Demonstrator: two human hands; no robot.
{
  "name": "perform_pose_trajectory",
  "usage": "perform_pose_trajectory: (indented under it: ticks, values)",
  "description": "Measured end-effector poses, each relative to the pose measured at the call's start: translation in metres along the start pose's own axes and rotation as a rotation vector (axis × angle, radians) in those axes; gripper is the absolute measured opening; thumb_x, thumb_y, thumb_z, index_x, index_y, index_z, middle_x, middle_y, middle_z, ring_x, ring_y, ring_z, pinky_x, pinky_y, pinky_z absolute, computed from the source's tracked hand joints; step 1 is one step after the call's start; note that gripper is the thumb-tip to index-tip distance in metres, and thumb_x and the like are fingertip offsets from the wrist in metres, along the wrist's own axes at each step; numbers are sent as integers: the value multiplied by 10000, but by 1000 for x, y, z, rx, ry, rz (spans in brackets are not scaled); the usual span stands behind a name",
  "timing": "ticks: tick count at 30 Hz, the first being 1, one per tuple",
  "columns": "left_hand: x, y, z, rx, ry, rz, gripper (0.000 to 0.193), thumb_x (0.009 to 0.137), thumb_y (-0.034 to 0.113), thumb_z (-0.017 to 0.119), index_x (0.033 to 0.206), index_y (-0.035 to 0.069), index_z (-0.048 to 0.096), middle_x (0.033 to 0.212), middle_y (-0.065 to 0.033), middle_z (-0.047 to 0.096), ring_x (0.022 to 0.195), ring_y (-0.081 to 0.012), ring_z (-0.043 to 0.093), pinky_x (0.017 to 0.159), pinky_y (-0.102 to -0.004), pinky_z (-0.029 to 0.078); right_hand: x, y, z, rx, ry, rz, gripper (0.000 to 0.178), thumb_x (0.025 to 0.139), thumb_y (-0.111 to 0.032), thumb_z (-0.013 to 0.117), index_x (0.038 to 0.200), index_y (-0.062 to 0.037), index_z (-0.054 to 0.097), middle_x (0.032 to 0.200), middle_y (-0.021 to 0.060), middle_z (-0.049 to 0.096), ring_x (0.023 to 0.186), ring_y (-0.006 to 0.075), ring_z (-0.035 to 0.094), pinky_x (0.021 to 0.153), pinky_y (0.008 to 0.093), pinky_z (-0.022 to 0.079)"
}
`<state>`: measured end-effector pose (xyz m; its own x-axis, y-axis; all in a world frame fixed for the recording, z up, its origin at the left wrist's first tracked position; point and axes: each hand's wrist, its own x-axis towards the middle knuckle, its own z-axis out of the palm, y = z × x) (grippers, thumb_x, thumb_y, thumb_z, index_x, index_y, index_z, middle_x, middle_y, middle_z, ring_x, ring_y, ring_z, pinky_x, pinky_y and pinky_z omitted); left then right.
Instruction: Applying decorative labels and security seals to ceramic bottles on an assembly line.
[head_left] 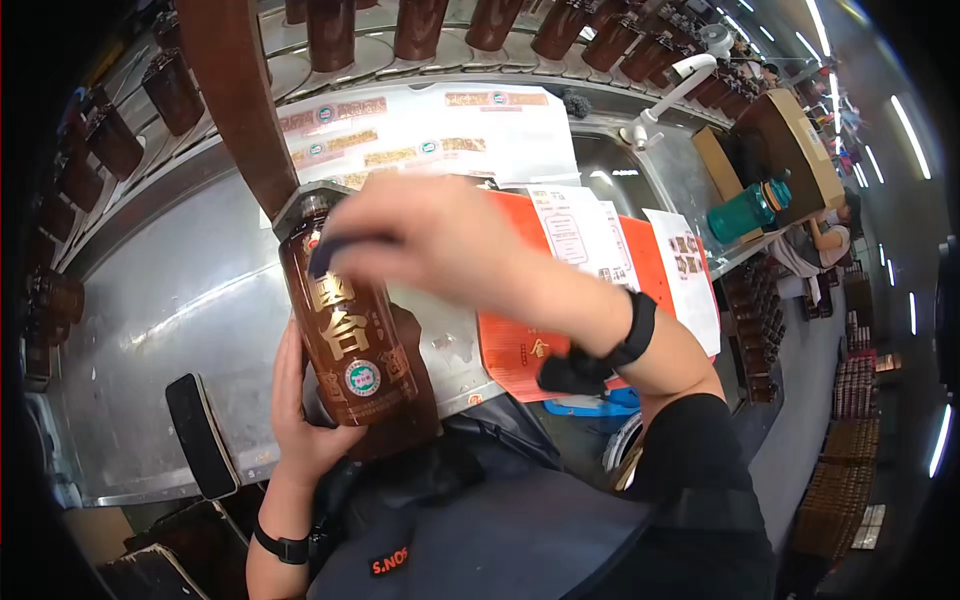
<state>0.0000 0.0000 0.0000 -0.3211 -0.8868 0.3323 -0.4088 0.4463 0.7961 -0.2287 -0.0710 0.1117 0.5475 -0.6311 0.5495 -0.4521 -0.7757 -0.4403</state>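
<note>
A glossy brown bottle (330, 310) with gold characters and a round green-and-white seal leans tilted in front of me on the steel table. My left hand (308, 425) supports it low down, its fingers along the left side and its thumb by the base. Over the bottle's upper part, my right hand (420, 235) is smeared by motion. A dark blue, cloth-like piece (335, 252) shows under its fingers against the bottle's shoulder; its exact kind is blurred. Part of the bottle's top and neck is hidden behind the right hand.
White sheets with label strips (520, 115) lie at the back, before a conveyor of brown bottles (420, 30). An orange-red folder (510, 340) with papers is right. A phone (200, 435) lies left. A sink (610, 165), teal flask (740, 213) and cardboard box (800, 150) stand far right.
</note>
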Motion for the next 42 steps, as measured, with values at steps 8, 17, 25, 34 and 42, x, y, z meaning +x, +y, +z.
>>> perform_pose_trajectory:
  ticks: [8, 17, 25, 34, 42]
  values:
    - [2, 1, 4, -33, 17, 35, 950, 648, 192, 773, 1447, -47, 316, 1467, -220, 380, 1343, -345, 403, 1100, -416, 340, -4, 24, -18, -46, 91, 284, 204, 754, -268, 725, 925, -160, 707, 836, 47, 655, 834, 254, 636, 695, 365, 521]
    - [2, -5, -2, 46, -1, 68, 978, 627, 209, 800, 1445, -38, 324, 1452, -229, 399, 1353, -363, 390, 1108, -417, 332, -4, 1, -13, -7, 39, -16, 169, 748, -112, 736, 912, -89, 706, 730, 85, 602, 727, 267, 613, 639, 350, 495]
    - [10, 0, -5, -41, -25, 127, 1040, 588, 120, 821, 1474, 16, 286, 1487, -228, 346, 1362, -364, 377, 1095, -397, 372, 8, -34, -1, 37, -307, -112, 250, 719, -41, 731, 964, -85, 712, 708, 77, 586, 681, 247, 586, 631, 324, 478]
    - [9, -4, -4, -53, 2, 158, 1045, 588, 119, 816, 1478, 16, 278, 1495, -225, 334, 1371, -362, 362, 1109, -392, 349, 26, 17, -22, -41, -71, 139, 189, 784, -43, 708, 971, -71, 716, 821, 51, 656, 733, 157, 627, 677, 280, 500]
    - [13, 30, -8, 127, 31, 228, 946, 608, 204, 842, 1423, 55, 384, 1488, -176, 351, 1387, -380, 301, 1099, -477, 331, -97, 165, -141, 308, 139, 1118, 257, 970, -215, 564, 1169, -78, 651, 927, 0, 644, 745, 48, 563, 658, 189, 445]
